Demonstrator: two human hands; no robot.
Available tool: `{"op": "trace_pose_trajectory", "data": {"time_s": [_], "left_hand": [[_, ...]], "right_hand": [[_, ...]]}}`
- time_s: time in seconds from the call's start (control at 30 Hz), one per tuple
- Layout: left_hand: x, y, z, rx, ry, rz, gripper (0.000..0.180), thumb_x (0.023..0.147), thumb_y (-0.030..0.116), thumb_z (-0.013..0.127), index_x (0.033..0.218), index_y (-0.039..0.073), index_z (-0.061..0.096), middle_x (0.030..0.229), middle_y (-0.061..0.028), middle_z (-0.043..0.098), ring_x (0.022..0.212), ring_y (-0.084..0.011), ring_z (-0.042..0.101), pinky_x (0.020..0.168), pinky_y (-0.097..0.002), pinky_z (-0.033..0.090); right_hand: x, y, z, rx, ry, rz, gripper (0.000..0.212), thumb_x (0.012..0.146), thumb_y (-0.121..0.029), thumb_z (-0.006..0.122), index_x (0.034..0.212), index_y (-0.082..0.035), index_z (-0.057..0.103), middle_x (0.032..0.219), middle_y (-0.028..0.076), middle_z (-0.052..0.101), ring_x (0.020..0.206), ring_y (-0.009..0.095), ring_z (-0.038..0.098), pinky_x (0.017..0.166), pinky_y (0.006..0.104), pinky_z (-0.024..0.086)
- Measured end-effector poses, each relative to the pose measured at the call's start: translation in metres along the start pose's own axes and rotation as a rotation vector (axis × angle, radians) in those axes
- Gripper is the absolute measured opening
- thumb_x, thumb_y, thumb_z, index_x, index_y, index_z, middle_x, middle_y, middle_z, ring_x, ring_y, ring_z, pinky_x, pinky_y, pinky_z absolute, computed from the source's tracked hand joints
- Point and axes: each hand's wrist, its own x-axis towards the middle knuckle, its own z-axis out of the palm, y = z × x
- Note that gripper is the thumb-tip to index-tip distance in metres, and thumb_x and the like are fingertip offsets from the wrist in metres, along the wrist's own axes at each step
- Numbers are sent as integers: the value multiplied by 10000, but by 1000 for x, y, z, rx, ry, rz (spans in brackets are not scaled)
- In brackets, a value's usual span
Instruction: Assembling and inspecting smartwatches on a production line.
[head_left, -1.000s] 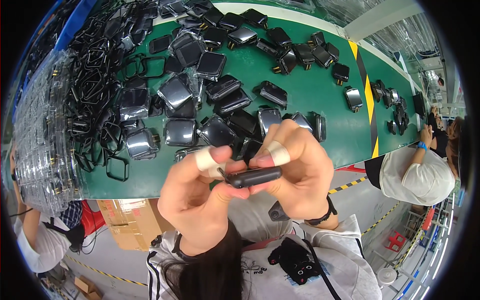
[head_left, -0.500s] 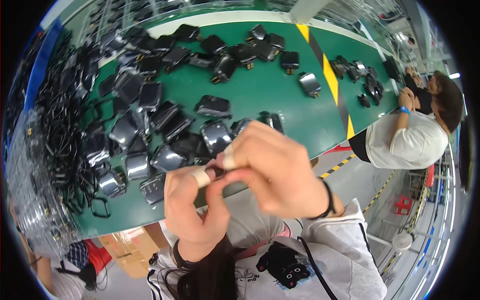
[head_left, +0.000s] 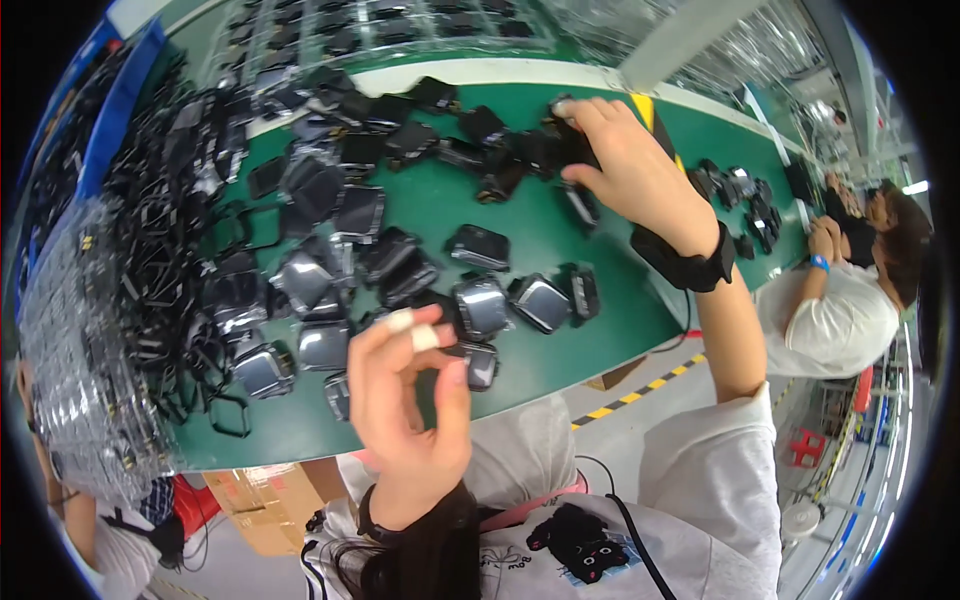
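My left hand [head_left: 410,400] is raised over the near edge of the green table, thumb apart from its curled fingers, with nothing visible between them. Light finger wraps cover two of its fingertips. Behind it lie square black watch-like modules with glossy faces, among them a glossy module [head_left: 482,307] and a tilted module [head_left: 540,303]. My right hand [head_left: 640,170] stretches to the far part of the table, thumb and fingers spread over a cluster of dark modules [head_left: 540,150]. Its fingertips are at a small module there; contact is hard to tell. A black band circles the right wrist.
Thin black frames [head_left: 175,300] pile up at the left beside stacked clear plastic trays [head_left: 85,340]. More filled trays [head_left: 400,30] stand at the back. Beyond the yellow-black tape is another module group [head_left: 740,195], near a seated person [head_left: 835,300]. A cardboard box [head_left: 265,505] stands below the table.
My hands were together over the near table edge, fingers pinching something small and dark. Now they are apart: the right has moved far and right, and the left has loosened. The view has shifted slightly.
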Motion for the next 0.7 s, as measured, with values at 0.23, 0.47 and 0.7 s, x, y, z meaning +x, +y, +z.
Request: {"op": "trace_pose_trajectory", "data": {"time_s": [0.23, 0.47, 0.7], "left_hand": [[18, 11, -27, -829, -89, -374, 523, 900, 82, 508, 1342, -19, 248, 1298, -227, 383, 972, -260, 572, 796, -313, 491], [13, 7, -71, -859, -81, -362, 447, 938, 109, 455, 1321, -29, 269, 1249, -205, 446, 1015, -280, 572, 810, -331, 510], [4, 3, -103, -568, 250, -324, 351, 929, 72, 453, 1239, -62, 356, 1163, -177, 525, 1052, -251, 558, 878, -390, 505]], "right_hand": [[23, -75, -40, 495, -389, -121, 400, 666, -37, 715, 1040, -27, 570, 926, 96, 557, 846, 216, 543, 670, 284, 448], [105, -141, 33, 539, -281, -447, 275, 693, -88, 709, 938, -24, 600, 909, 111, 533, 830, 252, 545, 672, 320, 451], [120, -179, 48, 601, -396, -491, 121, 715, -57, 664, 784, -10, 576, 1014, 138, 487, 928, 287, 523, 770, 336, 439]]}}
